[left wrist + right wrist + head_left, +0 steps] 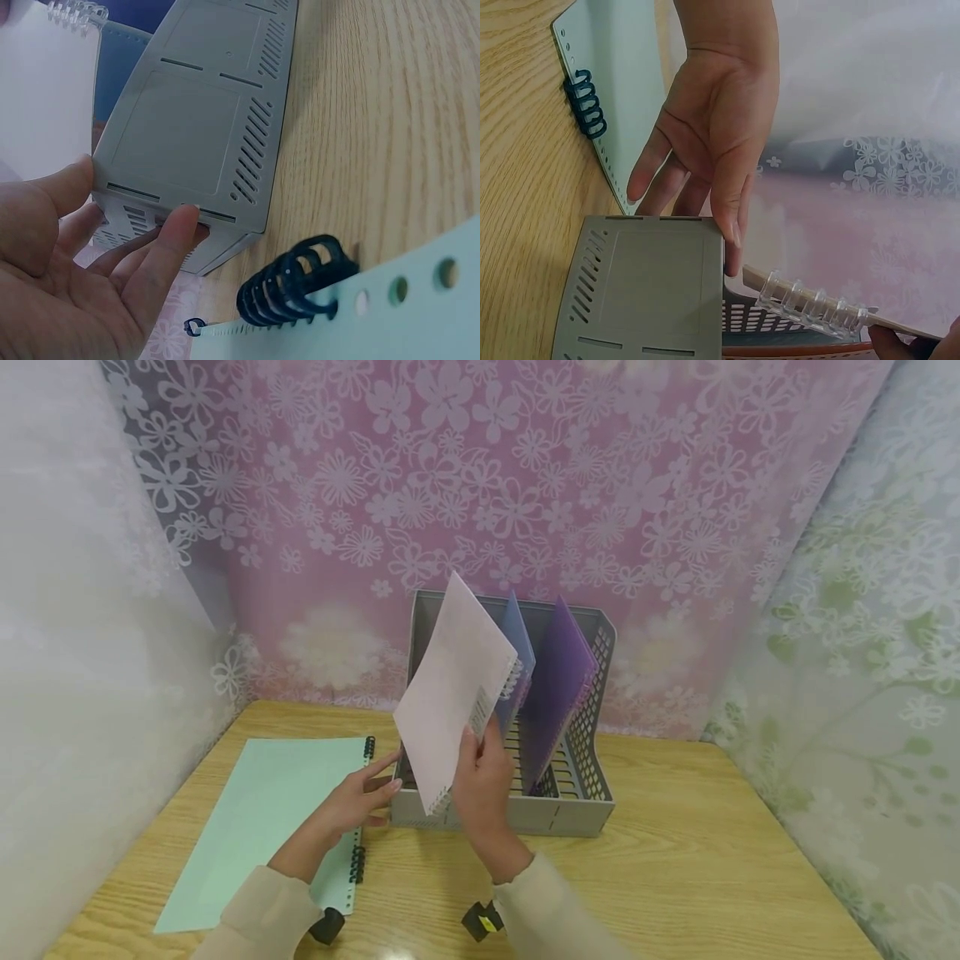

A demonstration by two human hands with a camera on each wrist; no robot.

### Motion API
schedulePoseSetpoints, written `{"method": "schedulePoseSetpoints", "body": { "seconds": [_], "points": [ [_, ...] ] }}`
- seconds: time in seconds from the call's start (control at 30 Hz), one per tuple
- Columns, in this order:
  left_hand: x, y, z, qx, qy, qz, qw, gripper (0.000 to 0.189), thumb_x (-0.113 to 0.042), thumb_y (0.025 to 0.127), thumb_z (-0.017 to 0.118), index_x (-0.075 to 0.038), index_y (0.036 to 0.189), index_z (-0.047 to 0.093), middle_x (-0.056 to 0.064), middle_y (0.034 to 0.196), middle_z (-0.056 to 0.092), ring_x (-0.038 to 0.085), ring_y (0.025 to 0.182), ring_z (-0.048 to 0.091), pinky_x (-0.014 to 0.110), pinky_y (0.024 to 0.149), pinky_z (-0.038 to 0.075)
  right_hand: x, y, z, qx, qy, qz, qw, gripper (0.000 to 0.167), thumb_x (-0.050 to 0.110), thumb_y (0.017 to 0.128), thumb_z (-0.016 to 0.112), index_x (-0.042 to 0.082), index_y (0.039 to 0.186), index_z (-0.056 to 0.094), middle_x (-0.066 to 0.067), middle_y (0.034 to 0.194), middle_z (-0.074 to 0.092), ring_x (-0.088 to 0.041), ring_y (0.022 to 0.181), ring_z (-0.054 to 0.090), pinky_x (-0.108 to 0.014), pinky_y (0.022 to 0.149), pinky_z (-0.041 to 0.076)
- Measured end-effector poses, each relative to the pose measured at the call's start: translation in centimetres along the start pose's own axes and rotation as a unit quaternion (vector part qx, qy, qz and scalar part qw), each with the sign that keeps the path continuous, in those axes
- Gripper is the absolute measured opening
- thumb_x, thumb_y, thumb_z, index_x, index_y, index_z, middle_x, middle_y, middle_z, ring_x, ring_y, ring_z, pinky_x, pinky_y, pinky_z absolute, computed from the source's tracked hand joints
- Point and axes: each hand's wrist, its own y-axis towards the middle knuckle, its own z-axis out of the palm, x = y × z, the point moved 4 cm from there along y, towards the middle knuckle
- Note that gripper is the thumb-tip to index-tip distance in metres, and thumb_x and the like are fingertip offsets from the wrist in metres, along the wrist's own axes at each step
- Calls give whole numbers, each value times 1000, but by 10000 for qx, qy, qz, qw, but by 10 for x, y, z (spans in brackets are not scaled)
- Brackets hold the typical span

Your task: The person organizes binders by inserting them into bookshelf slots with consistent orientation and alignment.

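Observation:
My right hand (483, 785) grips a pale pink loose-leaf notebook (457, 685) by its ringed edge, thumb over the cover near a barcode label. The notebook is tilted over the left part of a grey file rack (525, 818); clear binder rings (817, 304) run along its edge. My left hand (348, 806) touches the rack's front left corner, its fingers spread along the outside and the thumb at the rim (101, 169). Inside the rack, a blue notebook (517, 635) and a purple notebook (558, 693) stand upright.
A mint green loose-leaf notebook (277, 818) with black rings lies flat on the wooden table (675, 860), left of the rack and partly under my left forearm. A pink floral curtain (487, 485) hangs behind the rack, with pale curtains at both sides.

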Motion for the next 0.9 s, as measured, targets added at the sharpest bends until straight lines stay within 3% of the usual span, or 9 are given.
{"method": "schedulePoseSetpoints", "body": {
  "seconds": [0.13, 0.37, 0.57, 0.8, 0.9],
  "points": [
    [-2, -1, 0, 43, -45, 6, 10000, 64, -31, 100, 55, -21, 156, 24, 29, 151, 31, 45, 130, 43, 51, 86, 54, 1, 0, -5, -54, -24, 55, 10000, 31, 9, 102, 46, 2, 131, 53, -20, 102, 70, -27, 75, 71, -35, 54, 56],
    [-2, -2, 0, 56, -87, 14, 9999, 63, -29, 101, 54, -20, 155, 24, 29, 151, 31, 45, 131, 42, 51, 86, 54, 2, -2, -14, -153, -278, 22, 9995, 33, 10, 102, 46, 1, 132, 54, -20, 103, 71, -24, 66, 70, -31, 49, 53],
    [-1, -1, 0, 116, -47, 40, 9999, 66, -32, 100, 55, -20, 156, 23, 28, 151, 31, 45, 132, 41, 51, 87, 53, 4, -1, -19, -192, -306, -128, 9993, 36, 9, 102, 46, 3, 137, 51, -20, 107, 70, -24, 69, 70, -35, 51, 55],
    [0, -1, 0, 120, -97, 1, 9999, 65, -30, 100, 55, -21, 156, 23, 27, 151, 31, 44, 133, 40, 50, 88, 53, 5, 2, -18, -6, -232, 12, 9997, 38, 12, 103, 44, 8, 141, 47, -17, 86, 70, -20, 62, 63, -31, 49, 47],
    [0, -2, 1, 184, -140, 60, 9997, 66, -31, 100, 55, -20, 156, 22, 28, 151, 30, 45, 133, 39, 51, 88, 53, 4, 3, -15, 9, -244, 37, 9997, 37, 12, 103, 44, 7, 140, 47, -18, 93, 71, -24, 70, 69, -34, 52, 53]
  ]
}}
